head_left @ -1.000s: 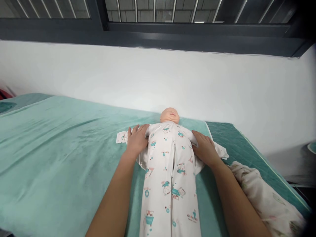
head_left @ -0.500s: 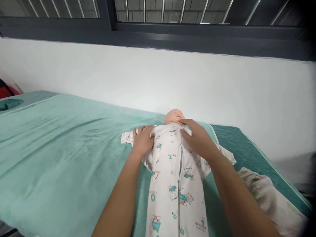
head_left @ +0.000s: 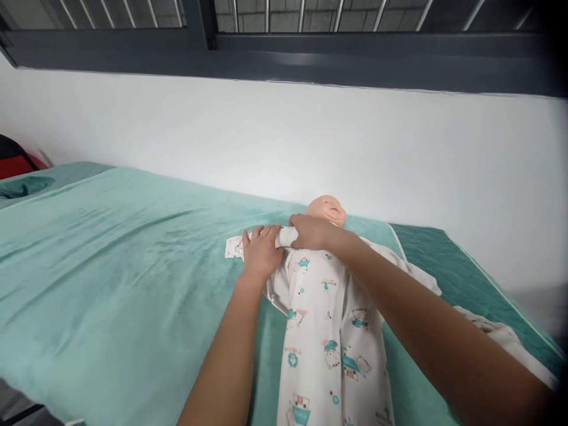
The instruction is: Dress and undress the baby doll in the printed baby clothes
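A baby doll lies on its back, its bare head (head_left: 326,208) toward the wall. Its body is covered by a white baby romper (head_left: 317,319) with teal and pink animal prints and a seam down the front. Over the sleeve and shoulder on the left side rests my left hand (head_left: 262,251), fingers spread. My right hand (head_left: 313,232) reaches across the chest just below the head, fingers closed on the romper's cloth by the neckline. A plain white fold of the cloth shows between the two hands. My right fingertips are partly hidden.
A light green sheet (head_left: 133,284) covers the bed, with a darker green quilted cover (head_left: 426,251) to the right. Crumpled pale cloth (head_left: 492,331) lies beside my right forearm. Behind stand a white wall (head_left: 266,136) and a dark barred window frame (head_left: 284,62). A red-and-black item (head_left: 13,163) sits far left.
My right hand has moved left across the chest and taken hold of the romper near the neck, turning up its edge. My left hand stays at the shoulder. The view has shifted slightly.
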### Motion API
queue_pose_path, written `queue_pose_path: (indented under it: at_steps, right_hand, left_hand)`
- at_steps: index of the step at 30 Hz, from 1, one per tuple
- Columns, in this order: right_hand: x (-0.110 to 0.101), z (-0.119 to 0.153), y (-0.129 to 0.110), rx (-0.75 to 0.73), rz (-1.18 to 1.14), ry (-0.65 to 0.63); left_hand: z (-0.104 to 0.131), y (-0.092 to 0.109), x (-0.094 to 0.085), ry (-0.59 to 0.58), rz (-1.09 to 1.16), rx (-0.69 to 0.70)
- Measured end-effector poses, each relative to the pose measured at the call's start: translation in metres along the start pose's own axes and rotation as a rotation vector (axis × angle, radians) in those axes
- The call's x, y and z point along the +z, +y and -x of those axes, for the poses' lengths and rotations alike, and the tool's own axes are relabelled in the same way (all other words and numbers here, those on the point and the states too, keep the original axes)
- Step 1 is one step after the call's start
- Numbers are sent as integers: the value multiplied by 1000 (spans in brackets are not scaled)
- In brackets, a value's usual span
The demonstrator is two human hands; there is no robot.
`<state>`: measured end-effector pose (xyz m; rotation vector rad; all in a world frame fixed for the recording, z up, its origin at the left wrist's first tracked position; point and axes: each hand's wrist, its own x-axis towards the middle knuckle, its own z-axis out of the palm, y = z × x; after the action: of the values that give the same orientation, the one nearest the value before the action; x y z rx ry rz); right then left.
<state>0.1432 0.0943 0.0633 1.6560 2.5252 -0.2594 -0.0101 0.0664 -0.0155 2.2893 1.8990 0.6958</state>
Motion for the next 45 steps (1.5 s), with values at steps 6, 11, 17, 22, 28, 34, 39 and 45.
queue_pose_path:
  at_steps: [6,11,17,22,28,34,39,45]
  right_hand:
    - [-2,-1,9,-22,28,-42]
    - [1,-23,-10,-85,56,-73]
    - [0,-20,-10,-85,64,-54]
    - [-18,3,6,-62,70,-33]
    - [-38,22,24,34,106,43]
    - [-37,27,33,10,71,121]
    - [-20,14,21,-69,-13,101]
    - [-5,-3,0,-69,46,76]
  left_hand:
    - [0,0,-1,-22,9,-24]
    - [-2,-1,2,-23,16,-21]
    - [0,1,-1,-28,8,-28]
    - [3,-1,-7,-15,27,-61]
    - [4,-6,-9,-24,45,-135]
    - [0,-6,-12,-39,91,-234]
    - [-1,-3,-13,161,-15,-255]
    - [-3,1,-5,76,-86,35]
